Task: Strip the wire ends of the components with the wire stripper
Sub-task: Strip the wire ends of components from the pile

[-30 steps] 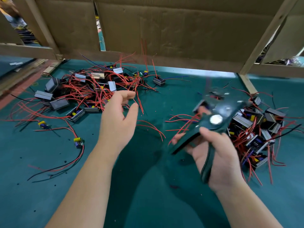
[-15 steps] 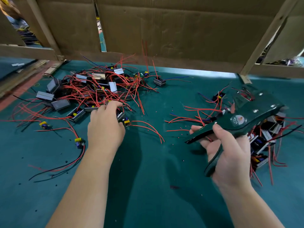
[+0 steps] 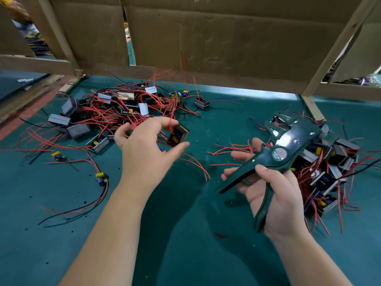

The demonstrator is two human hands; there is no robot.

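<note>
Left hand (image 3: 144,149), palm down, pinches one transformer component (image 3: 179,135) between thumb and fingertips, beside the pile of wired components (image 3: 115,112) toward the tabletop's (image 3: 185,244) far-left corner. Right hand (image 3: 276,195) curls round the wire stripper's (image 3: 278,153) spread handles, head pointing far-right.

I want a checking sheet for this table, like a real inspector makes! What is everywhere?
Surface: green mat, dotted with tiny red and dark specks.
Job's things: wire stripper; one component in hand; left pile and right pile of components.
Clutter: stray small part with a yellow cap, lying apart.
Hands: left hand pinches the component; right hand grips the wire stripper.
Cables: red wires tangled through both piles, some black.
Surroundings: cardboard wall, wooden frame.
</note>
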